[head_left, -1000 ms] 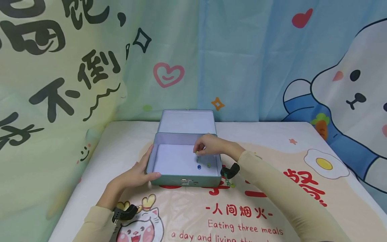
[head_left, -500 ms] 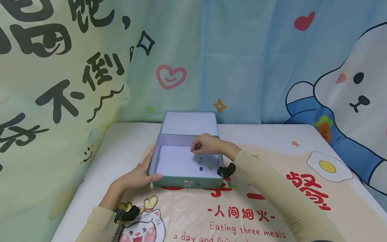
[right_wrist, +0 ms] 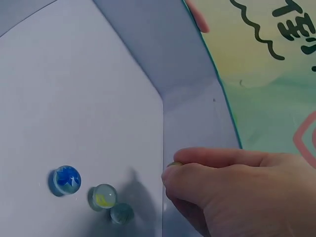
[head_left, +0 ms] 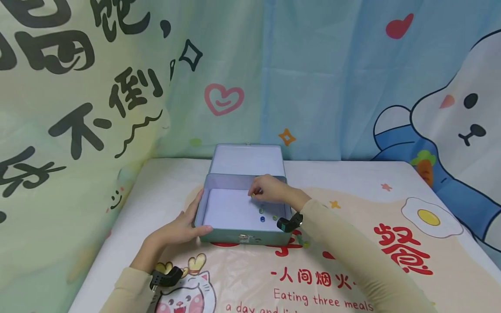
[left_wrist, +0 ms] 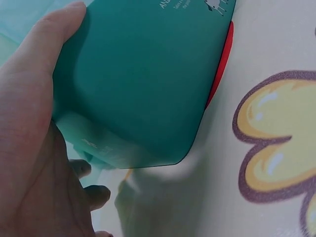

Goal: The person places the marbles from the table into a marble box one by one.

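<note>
An open teal tin box (head_left: 219, 237) lies on the printed mat with its lid (head_left: 246, 158) tipped back. My left hand (head_left: 178, 226) grips its front left corner, thumb on the front wall; the left wrist view shows the teal box corner (left_wrist: 143, 84) against my palm (left_wrist: 29, 148). My right hand (head_left: 270, 189) hovers inside the box near the back wall, fingers curled and pinching a small yellowish marble (head_left: 253, 196), which barely shows in the right wrist view. On the white floor lie a blue marble (right_wrist: 66, 179), a yellow marble (right_wrist: 103, 196) and a pale green marble (right_wrist: 122, 213).
Two small marbles (head_left: 303, 241) lie on the mat just outside the box's front right corner, beside my right forearm. Cartoon-printed cloth (head_left: 313, 87) hangs behind and to the left. The mat (head_left: 391, 226) stretches right and toward me.
Hardly anything moved. My right hand stays over the box with its pinch held, my left hand keeps its hold on the corner, and the head view shifted slightly.
</note>
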A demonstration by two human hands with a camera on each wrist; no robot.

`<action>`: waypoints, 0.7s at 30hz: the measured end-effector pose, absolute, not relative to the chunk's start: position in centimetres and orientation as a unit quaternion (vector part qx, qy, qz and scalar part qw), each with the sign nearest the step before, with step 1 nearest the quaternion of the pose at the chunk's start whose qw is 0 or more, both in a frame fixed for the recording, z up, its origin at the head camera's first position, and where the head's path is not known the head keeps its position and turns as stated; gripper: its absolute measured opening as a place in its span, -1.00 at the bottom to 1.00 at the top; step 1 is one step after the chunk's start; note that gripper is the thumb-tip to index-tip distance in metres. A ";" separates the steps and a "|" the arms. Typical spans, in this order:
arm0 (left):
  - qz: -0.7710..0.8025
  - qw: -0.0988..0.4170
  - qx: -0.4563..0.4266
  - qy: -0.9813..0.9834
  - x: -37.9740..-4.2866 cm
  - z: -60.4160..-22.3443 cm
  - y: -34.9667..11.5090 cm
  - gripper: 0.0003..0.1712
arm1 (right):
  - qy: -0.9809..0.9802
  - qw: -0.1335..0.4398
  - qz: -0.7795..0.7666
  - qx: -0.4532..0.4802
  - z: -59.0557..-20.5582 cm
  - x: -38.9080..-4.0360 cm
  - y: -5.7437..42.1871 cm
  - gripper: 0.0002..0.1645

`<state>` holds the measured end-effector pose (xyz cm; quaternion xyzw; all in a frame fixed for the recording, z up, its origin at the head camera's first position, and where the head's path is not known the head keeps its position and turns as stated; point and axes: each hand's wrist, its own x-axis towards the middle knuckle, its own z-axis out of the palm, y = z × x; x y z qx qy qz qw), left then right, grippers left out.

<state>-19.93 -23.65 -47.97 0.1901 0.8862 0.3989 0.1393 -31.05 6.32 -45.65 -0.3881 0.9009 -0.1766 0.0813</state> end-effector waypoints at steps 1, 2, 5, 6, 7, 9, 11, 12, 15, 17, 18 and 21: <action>0.398 0.140 0.189 0.887 -19.9 -48.0 -23.7 0.19 | 0.901 0.079 -0.173 -0.389 -45.8 -31.0 6.4 -0.85; 0.397 0.141 0.187 0.888 -19.9 -48.0 -23.7 0.20 | 0.902 0.076 -0.171 -0.390 -45.9 -31.0 6.4 -0.85; 0.396 0.141 0.184 0.888 -19.9 -48.0 -23.7 0.21 | 0.902 0.070 -0.163 -0.394 -45.9 -30.9 6.4 -0.85; 0.397 0.140 0.184 0.888 -19.9 -48.0 -23.7 0.21 | 0.903 0.070 -0.158 -0.394 -45.9 -30.8 6.4 -0.84; 0.398 0.141 0.184 0.888 -19.9 -47.9 -23.7 0.21 | 0.903 0.071 -0.153 -0.395 -45.9 -30.8 6.4 -0.84; 0.398 0.141 0.184 0.888 -19.9 -47.9 -23.7 0.20 | 0.902 0.070 -0.145 -0.401 -45.8 -30.7 6.4 -0.84; 0.397 0.142 0.184 0.888 -19.9 -47.8 -23.7 0.20 | 0.901 0.066 -0.134 -0.407 -45.7 -30.6 6.3 -0.84; 0.398 0.142 0.184 0.887 -19.9 -47.8 -23.7 0.20 | 0.901 0.065 -0.129 -0.409 -45.7 -30.5 6.3 -0.84; 0.401 0.142 0.184 0.886 -19.8 -47.8 -23.7 0.20 | 0.901 0.062 -0.111 -0.414 -45.7 -30.4 6.2 -0.85; 0.402 0.142 0.185 0.886 -19.8 -47.8 -23.7 0.19 | 0.901 0.060 -0.099 -0.418 -45.8 -30.4 6.2 -0.85; 0.402 0.141 0.185 0.886 -19.8 -47.8 -23.7 0.19 | 0.900 0.058 -0.095 -0.421 -45.8 -30.5 6.2 -0.85; 0.401 0.140 0.188 0.886 -19.8 -47.8 -23.7 0.19 | 0.899 0.052 -0.085 -0.427 -46.0 -30.6 6.2 -0.86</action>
